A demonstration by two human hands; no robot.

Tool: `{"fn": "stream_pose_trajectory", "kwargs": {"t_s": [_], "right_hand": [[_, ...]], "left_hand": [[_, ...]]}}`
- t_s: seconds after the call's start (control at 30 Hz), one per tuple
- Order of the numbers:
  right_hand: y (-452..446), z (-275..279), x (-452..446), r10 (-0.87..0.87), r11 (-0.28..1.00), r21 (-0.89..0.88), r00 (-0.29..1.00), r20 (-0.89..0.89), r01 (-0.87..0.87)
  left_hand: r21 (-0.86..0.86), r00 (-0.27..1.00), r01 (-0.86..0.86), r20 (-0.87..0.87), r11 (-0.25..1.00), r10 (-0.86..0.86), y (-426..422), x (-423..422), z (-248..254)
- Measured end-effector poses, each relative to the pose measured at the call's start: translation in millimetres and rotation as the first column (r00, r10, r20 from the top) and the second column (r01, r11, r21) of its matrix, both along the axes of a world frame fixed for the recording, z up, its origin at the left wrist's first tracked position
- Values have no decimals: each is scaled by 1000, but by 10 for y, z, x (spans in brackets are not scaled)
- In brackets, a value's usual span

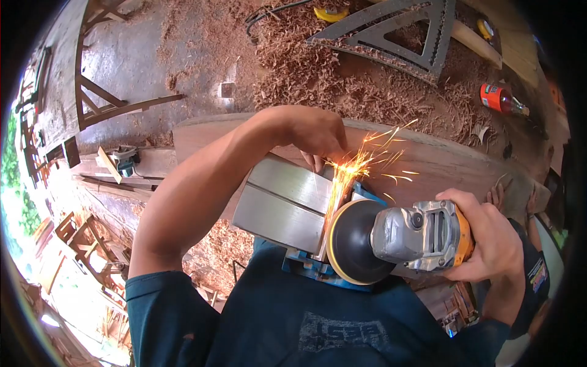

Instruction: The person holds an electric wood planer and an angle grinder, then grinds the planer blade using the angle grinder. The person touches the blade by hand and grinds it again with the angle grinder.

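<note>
My right hand [486, 235] is wrapped round the body of an angle grinder [422, 235], whose dark disc [356, 241] with a yellow rim runs against a blue tool with flat metal plates, seemingly an upturned electric planer [278, 211]. Orange sparks [354, 168] spray from the contact line toward the far side. Beyond the plates, my left hand [318, 131] has its fingers bent down at the planer's far edge, right beside the sparks. What those fingers grip is hidden.
A long wooden plank [428, 153] lies behind the planer. Farther off are wood shavings [293, 73], a metal triangle square [403, 37], a bottle with a red label [498, 99] and a yellow tape measure [486, 29]. Another person's hand [496, 194] rests at the right.
</note>
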State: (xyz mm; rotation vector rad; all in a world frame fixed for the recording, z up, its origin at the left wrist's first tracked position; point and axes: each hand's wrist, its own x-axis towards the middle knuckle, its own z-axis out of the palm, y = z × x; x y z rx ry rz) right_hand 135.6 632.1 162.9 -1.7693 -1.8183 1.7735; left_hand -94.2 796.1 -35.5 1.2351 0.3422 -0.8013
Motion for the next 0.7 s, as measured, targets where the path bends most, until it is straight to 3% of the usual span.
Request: {"fn": "stream_pose_trajectory", "kwargs": {"t_s": [0.23,0.53,0.7], "right_hand": [[-22,-124,70,-33,999,-1,999,-2,33],[70,-80,66,24,999,-22,999,-31,-25],[30,-143,100,-24,999,-24,1000,7,24]], "left_hand": [[-1,998,-15,-62,1000,15,-3,9,-3],[4,1000,12,-6,1000,-12,-3,9,-18],[79,1000,30,2,996,-31,12,28,19]]}}
